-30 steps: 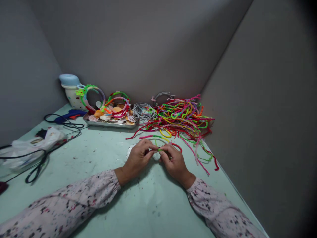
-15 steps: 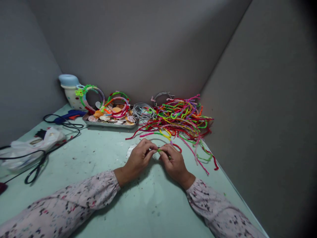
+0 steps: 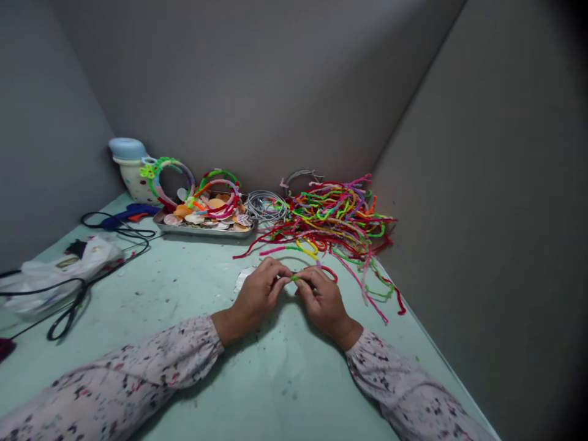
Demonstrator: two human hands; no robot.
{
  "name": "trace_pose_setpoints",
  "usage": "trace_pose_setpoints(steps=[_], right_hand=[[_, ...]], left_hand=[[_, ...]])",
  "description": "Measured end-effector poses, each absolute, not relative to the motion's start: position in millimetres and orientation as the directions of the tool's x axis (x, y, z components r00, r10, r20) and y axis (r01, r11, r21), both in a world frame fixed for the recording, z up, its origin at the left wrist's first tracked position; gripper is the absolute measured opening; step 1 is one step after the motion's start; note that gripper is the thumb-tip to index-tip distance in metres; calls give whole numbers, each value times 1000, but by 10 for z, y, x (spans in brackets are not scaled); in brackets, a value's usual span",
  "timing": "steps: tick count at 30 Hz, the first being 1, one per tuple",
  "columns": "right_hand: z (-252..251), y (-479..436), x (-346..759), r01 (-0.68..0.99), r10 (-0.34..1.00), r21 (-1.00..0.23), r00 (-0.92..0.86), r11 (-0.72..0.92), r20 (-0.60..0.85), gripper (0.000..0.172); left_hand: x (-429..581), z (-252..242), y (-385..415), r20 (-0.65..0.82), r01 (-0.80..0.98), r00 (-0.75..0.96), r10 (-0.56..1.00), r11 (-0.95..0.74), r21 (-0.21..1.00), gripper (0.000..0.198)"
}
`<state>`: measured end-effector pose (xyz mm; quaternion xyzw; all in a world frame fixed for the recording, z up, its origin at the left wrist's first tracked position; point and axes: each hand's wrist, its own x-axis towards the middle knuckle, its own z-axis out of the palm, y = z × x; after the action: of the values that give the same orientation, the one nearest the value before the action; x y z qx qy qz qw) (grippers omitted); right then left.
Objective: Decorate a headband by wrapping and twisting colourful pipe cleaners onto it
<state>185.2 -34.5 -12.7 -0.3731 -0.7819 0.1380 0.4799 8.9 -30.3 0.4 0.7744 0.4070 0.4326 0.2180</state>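
My left hand (image 3: 258,292) and my right hand (image 3: 324,300) meet over the pale green table (image 3: 184,306), fingertips pinched together on a short green pipe cleaner piece (image 3: 295,278). A thin hoop with a red wrapped section (image 3: 329,270) curves out from behind my right hand; how it is held is hidden. Just beyond lies a tangled heap of coloured pipe cleaners (image 3: 333,217), with a yellow loop (image 3: 307,247) at its near edge.
A metal tray (image 3: 204,228) with shells and decorated headbands sits at the back, a coil of grey wire (image 3: 266,205) beside it. A blue glue gun (image 3: 124,214), black cords, scissors (image 3: 68,309), a plastic bag (image 3: 59,269) and a lidded jar (image 3: 131,168) lie left. Grey walls enclose the table.
Hardly anything: both hands stay pinched on the green piece, with only slight finger shifts.
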Motion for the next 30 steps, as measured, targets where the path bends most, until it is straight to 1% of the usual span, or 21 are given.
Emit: trace_pose_setpoints(steps=[7, 13, 18, 24, 30], right_hand=[[-138, -345, 1859, 458, 696, -546, -275, 701, 663, 14], [-129, -347, 1856, 452, 712, -570, -258, 686, 653, 13], [-150, -340, 1860, 460, 723, -576, -262, 676, 639, 12], [-165, -329, 1861, 459, 743, -597, -266, 658, 615, 12], [-156, -333, 1862, 459, 721, -571, -281, 681, 634, 12]], left_hand=[[69, 3, -282, 470, 427, 346, 812, -583, 691, 12], [71, 32, -312, 453, 394, 374, 809, -581, 712, 13], [72, 17, -315, 464, 426, 359, 810, -585, 691, 16], [69, 17, -309, 442, 436, 382, 812, -579, 689, 19], [69, 13, -308, 419, 442, 388, 821, -564, 697, 21]])
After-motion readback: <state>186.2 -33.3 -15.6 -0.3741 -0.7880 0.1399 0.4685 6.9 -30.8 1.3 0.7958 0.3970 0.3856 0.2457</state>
